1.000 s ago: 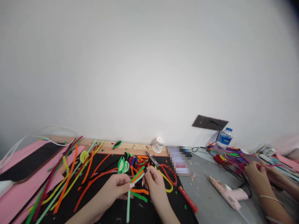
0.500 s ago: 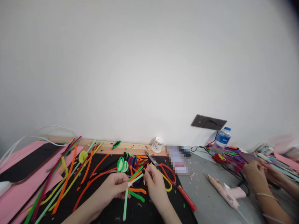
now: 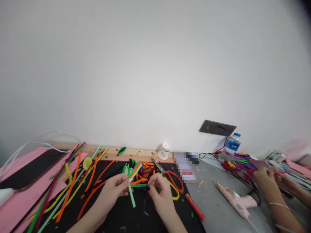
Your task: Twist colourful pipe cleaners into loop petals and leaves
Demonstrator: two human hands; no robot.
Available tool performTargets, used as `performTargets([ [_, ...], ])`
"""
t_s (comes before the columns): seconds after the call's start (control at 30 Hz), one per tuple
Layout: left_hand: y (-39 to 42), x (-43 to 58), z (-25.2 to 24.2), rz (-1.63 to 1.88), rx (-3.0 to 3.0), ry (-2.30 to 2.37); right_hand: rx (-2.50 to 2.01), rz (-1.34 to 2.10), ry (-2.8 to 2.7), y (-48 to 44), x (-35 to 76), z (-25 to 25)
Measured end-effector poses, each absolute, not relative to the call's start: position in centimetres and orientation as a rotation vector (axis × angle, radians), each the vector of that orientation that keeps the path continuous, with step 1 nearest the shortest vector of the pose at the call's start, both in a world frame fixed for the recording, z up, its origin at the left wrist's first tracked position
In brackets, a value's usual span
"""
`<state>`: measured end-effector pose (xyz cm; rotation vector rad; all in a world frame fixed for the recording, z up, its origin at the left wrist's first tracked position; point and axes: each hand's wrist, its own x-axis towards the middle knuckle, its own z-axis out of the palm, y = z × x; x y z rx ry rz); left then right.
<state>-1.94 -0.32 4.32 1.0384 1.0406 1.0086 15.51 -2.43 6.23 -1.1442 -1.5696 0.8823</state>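
Note:
My left hand (image 3: pixel 118 186) pinches a small bundle of pipe cleaners between thumb and fingers. A mint-green pipe cleaner (image 3: pixel 132 198) sticks out below the grip, and orange and green ends fan out above it. From the bundle a green pipe cleaner (image 3: pixel 139 185) runs across to my right hand (image 3: pixel 160 193), whose closed thumb and fingertips hold its far end. Just behind the hands lies a heap of bent orange pipe cleaners (image 3: pixel 147 169) in mixed colours. Green and white pipe-cleaner loops (image 3: pixel 126 169) stand beside it, partly covered by the left hand's bundle.
Scissors (image 3: pixel 171 176) and a red stick-like tool (image 3: pixel 195 207) lie to the right, near a paper cup (image 3: pixel 164 151). Long pipe cleaners (image 3: pixel 73 184) spread leftward over pink paper (image 3: pixel 17 207). A pink glue gun (image 3: pixel 236 200), a water bottle (image 3: pixel 232 145) and another person's hands (image 3: pixel 267 181) are further right.
The bundle has turned in my left hand, so its mint-green tail is now tilted and its ends point higher. My right hand has moved slightly down to the green pipe cleaner's end.

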Motion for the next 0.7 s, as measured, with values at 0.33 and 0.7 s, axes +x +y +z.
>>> performTargets([
  [0.33,-0.3,-1.9,4.3,1.087,1.143,1.181,-1.219,0.782,-1.820,-3.0,13.9,5.0],
  [0.7,-0.8,-1.2,4.6,1.057,1.259,1.163,-1.315,0.440,-1.730,-2.8,14.5,5.4],
])
